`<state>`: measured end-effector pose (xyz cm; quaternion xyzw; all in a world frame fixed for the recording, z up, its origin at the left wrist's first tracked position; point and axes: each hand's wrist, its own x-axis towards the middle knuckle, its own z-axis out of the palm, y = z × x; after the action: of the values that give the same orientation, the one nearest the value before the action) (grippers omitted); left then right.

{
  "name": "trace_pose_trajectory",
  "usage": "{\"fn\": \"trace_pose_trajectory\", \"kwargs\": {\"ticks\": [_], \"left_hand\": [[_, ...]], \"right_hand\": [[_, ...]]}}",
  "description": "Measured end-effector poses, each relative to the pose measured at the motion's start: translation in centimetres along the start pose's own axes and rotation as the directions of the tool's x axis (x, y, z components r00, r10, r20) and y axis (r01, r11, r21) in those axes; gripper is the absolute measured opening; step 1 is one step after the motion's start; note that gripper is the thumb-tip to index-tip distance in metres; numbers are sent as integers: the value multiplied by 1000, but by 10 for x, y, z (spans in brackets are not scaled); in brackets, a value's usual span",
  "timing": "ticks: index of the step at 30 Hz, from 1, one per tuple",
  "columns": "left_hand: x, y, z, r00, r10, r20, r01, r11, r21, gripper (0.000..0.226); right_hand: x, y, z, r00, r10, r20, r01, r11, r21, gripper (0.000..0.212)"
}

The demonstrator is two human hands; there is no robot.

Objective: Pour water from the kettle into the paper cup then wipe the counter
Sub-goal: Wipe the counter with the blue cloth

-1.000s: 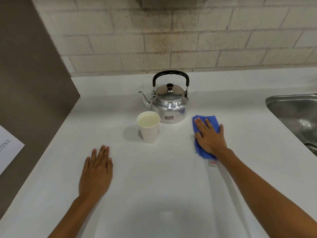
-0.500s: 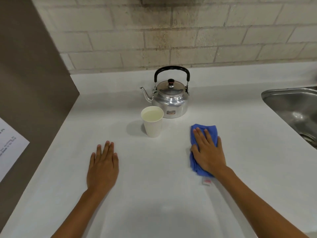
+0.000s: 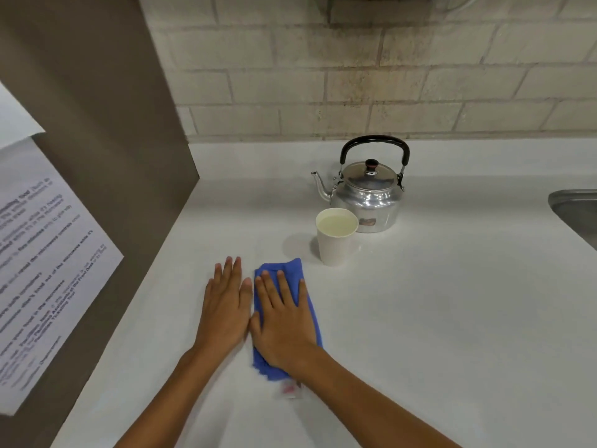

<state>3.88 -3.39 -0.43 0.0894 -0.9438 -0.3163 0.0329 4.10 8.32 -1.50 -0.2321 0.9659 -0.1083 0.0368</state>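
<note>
A silver kettle (image 3: 368, 195) with a black handle stands upright at the back of the white counter (image 3: 436, 318). Right in front of it is a white paper cup (image 3: 335, 244) filled with water. A folded blue cloth (image 3: 294, 273) lies flat on the counter, in front and to the left of the cup. My right hand (image 3: 282, 321) presses down flat on the cloth, fingers spread. My left hand (image 3: 226, 305) rests palm down on the bare counter, touching the right hand's side and holding nothing.
A brown side panel (image 3: 106, 156) rises along the counter's left edge, with a printed paper sheet (image 3: 42, 253) stuck on it. A steel sink (image 3: 578, 211) is set in at the far right. A brick wall (image 3: 355, 76) closes the back.
My right hand has slid the blue cloth leftward across the counter until it meets my left hand. The view has shifted left too. Kettle and cup stay where they were.
</note>
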Motion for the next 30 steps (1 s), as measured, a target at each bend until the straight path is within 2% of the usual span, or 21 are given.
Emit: {"fn": "trace_pose_trajectory", "kwargs": {"ticks": [3, 5, 7, 9, 12, 15, 18, 24, 30], "left_hand": [[-3, 2, -7, 1000, 12, -19, -12, 1000, -5, 51], [-10, 8, -3, 999, 34, -19, -34, 999, -10, 52], [-22, 20, 9, 997, 73, -6, -73, 997, 22, 58], [-33, 31, 26, 994, 103, 33, -107, 986, 124, 65], [-41, 37, 46, 988, 93, 124, -130, 932, 339, 76], [-37, 34, 52, 990, 62, 129, -110, 906, 409, 81], [-22, 27, 52, 990, 82, 117, -124, 899, 419, 66], [34, 16, 42, 992, 88, 92, -119, 900, 419, 67], [104, 17, 43, 989, 86, 117, -126, 909, 398, 63]], "right_hand": [[13, -7, -7, 997, -72, -2, 72, 993, 90, 54], [2, 6, -16, 991, -95, -99, 117, 960, 255, 50], [-18, 30, -28, 973, -15, -231, 105, 918, 383, 43], [-34, 62, -38, 933, 136, -332, 14, 911, 412, 38], [-38, 108, -44, 892, 300, -338, -166, 913, 372, 34], [-27, 136, -41, 900, 354, -255, -305, 928, 214, 45], [-15, 152, -35, 916, 324, -237, -303, 945, 124, 53], [-2, 157, -21, 936, 306, -175, -304, 952, 36, 55], [-1, 159, -17, 934, 316, -167, -315, 949, 34, 55]]}}
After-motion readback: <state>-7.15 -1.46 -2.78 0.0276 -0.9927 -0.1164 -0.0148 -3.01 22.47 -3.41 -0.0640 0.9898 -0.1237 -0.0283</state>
